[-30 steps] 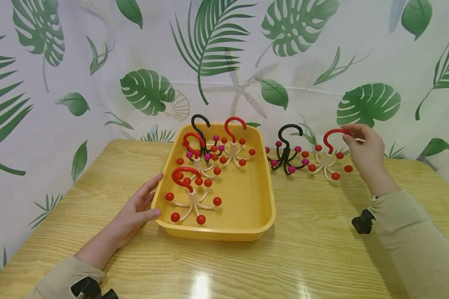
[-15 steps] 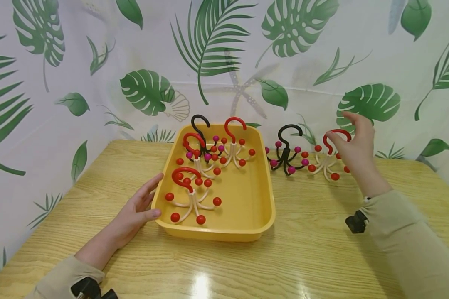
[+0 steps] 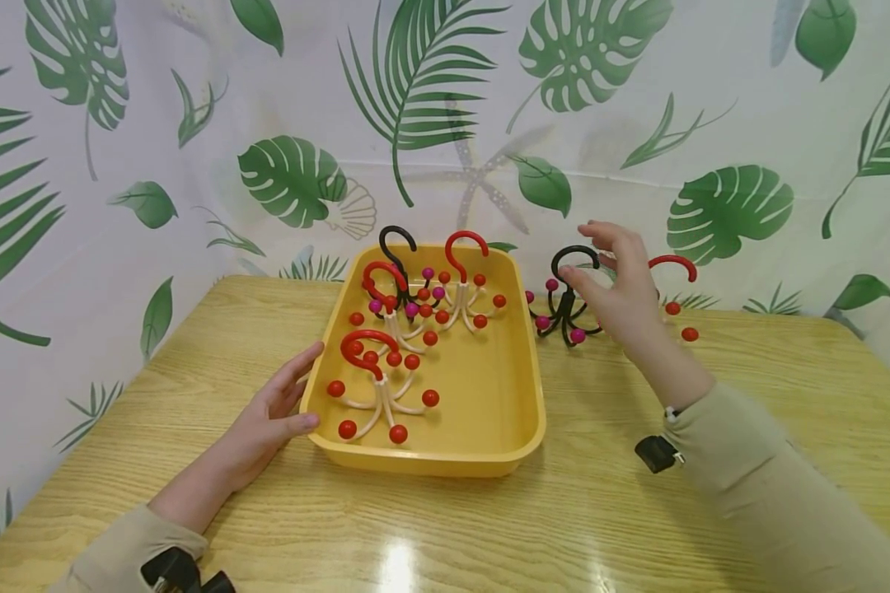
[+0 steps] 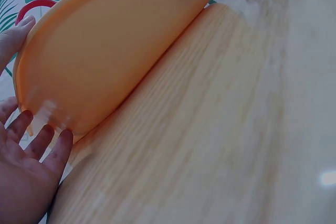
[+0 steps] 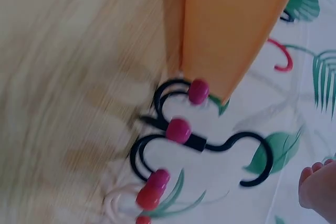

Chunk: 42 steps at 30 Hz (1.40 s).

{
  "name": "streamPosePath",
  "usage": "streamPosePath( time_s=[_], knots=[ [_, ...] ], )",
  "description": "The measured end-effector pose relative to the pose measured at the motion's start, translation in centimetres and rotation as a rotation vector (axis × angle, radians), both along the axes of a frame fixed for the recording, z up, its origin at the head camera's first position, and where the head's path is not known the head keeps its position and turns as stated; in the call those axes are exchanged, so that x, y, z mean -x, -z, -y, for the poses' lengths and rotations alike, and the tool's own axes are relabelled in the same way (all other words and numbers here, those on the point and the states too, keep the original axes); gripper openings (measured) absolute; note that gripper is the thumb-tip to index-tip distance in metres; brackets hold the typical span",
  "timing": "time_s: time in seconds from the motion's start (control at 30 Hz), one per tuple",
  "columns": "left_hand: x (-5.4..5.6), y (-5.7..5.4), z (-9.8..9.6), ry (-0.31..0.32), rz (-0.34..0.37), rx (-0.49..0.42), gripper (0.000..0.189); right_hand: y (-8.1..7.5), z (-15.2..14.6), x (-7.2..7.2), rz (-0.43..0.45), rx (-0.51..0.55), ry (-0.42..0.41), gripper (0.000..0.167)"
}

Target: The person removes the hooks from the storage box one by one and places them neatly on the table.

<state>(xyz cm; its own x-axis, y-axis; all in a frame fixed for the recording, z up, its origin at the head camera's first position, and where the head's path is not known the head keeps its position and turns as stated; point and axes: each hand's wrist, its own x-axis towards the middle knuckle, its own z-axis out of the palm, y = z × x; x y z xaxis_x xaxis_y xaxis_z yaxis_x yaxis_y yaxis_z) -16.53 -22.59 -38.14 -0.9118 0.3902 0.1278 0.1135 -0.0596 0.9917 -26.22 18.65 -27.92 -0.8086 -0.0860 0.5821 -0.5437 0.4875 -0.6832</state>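
My left hand [image 3: 263, 424] rests at the near left corner of a yellow plastic tub [image 3: 482, 395]. Its thumb is at the rim and its fingers touch the outer wall, fairly straight in the left wrist view. My right hand [image 3: 623, 288] is raised beside a black multi-arm hook hanger [image 3: 567, 306] with pink ball tips. Its thumb and fingers are spread near the hook. The right wrist view shows the hand [image 5: 320, 190] apart from the black hook [image 5: 268, 156]. Behind the right hand, a cream hanger with a red hook [image 3: 675, 260] is partly hidden.
Inside the tub stand several hangers, among them a cream one with a red hook [image 3: 382, 395] at the front and a black one [image 3: 398, 247] at the back. All this is on a wood-grain table [image 3: 615, 494] before a leaf-print cloth [image 3: 445, 107].
My right hand has let go of the red hook on the far right hanger and moved left to the black hanger. The left hand and the tub have stayed put.
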Motion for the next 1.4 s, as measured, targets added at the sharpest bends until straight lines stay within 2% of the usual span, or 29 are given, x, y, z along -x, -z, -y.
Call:
streamPosePath(
  time_s=[0.23,0.43,0.87,1.13,1.4],
  knots=[
    [0.0,-0.1,-0.1,0.003,-0.002,-0.001,0.078,-0.2,3.2,-1.7,-0.026,-0.044,-0.163,0.046],
    [-0.1,-0.1,-0.1,0.007,-0.009,-0.006,0.077,-0.3,5.9,-2.4,-0.036,-0.057,-0.275,0.044],
    [-0.1,-0.2,-0.1,0.01,-0.006,-0.004,0.078,-0.4,10.4,-3.9,0.069,-0.039,-0.475,0.048],
    [-0.2,-0.3,-0.1,0.011,-0.011,-0.009,0.077,0.4,12.3,-5.0,0.112,-0.063,-0.545,0.049],
    [-0.3,-0.4,-0.2,0.011,-0.022,-0.011,0.077,1.0,13.5,-5.4,0.148,-0.105,-0.599,0.049]
  ],
)
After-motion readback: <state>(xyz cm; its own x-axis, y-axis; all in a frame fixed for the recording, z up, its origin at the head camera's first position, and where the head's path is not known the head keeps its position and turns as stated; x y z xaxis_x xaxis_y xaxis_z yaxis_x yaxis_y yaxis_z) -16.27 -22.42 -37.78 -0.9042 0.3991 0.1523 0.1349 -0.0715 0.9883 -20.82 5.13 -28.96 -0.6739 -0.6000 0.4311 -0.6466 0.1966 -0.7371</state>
